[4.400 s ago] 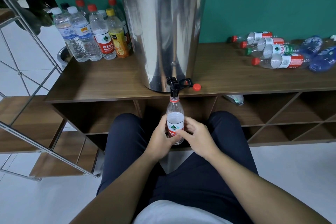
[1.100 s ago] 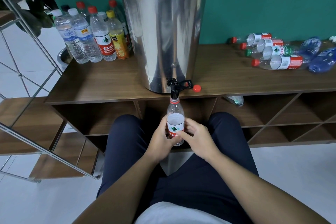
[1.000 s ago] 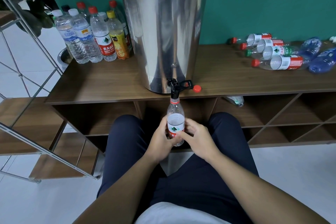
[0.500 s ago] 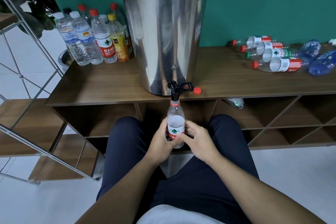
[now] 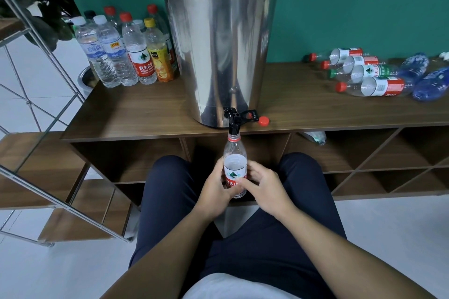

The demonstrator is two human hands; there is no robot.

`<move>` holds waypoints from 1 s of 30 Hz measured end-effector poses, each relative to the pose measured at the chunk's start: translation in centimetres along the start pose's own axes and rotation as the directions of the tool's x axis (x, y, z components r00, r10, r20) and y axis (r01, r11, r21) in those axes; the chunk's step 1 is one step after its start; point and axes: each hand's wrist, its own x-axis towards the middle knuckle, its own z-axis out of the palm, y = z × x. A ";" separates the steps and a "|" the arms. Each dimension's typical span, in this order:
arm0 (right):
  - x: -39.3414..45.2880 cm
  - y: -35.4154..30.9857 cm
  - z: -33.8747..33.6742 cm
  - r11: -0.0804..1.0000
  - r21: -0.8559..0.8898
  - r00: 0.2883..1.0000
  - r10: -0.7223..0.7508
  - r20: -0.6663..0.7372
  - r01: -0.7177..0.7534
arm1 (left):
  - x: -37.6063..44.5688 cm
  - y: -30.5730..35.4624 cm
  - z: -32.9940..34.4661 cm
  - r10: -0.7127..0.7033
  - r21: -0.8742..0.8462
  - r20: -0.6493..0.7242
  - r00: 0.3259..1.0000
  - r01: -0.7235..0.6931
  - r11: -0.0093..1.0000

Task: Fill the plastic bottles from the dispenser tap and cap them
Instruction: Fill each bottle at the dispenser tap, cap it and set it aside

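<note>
Two hands, left (image 5: 213,189) and right (image 5: 263,185), grip one clear plastic bottle with red label (image 5: 235,165) upright under the black dispenser tap (image 5: 233,121).

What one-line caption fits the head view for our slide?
Both hands, left hand and right hand, hold an uncapped bottle under the dispenser tap.

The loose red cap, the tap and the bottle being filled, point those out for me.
loose red cap (image 5: 264,121), head view, on its top face.
tap (image 5: 233,122), head view, on the black spout body.
bottle being filled (image 5: 234,169), head view, on its white label, between the hands.
</note>
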 end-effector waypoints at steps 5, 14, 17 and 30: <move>0.0 0.0 0.0 1.000 0.002 1.000 -0.004 0.002 0.004 | 0.1 -0.1 0.0 0.006 0.003 -0.002 1.000 -0.006 1.000; 0.0 -0.1 0.0 1.000 0.004 1.000 -0.006 0.002 0.006 | 0.2 -0.2 0.0 0.004 -0.004 -0.003 1.000 -0.004 1.000; -0.1 -0.2 0.1 1.000 0.029 1.000 -0.010 -0.003 0.010 | 0.2 -0.4 0.0 0.001 -0.004 -0.003 1.000 -0.001 1.000; 0.1 0.1 0.1 0.999 0.046 1.000 -0.014 -0.004 0.014 | 0.2 -0.4 -0.1 -0.004 0.008 0.004 1.000 0.004 1.000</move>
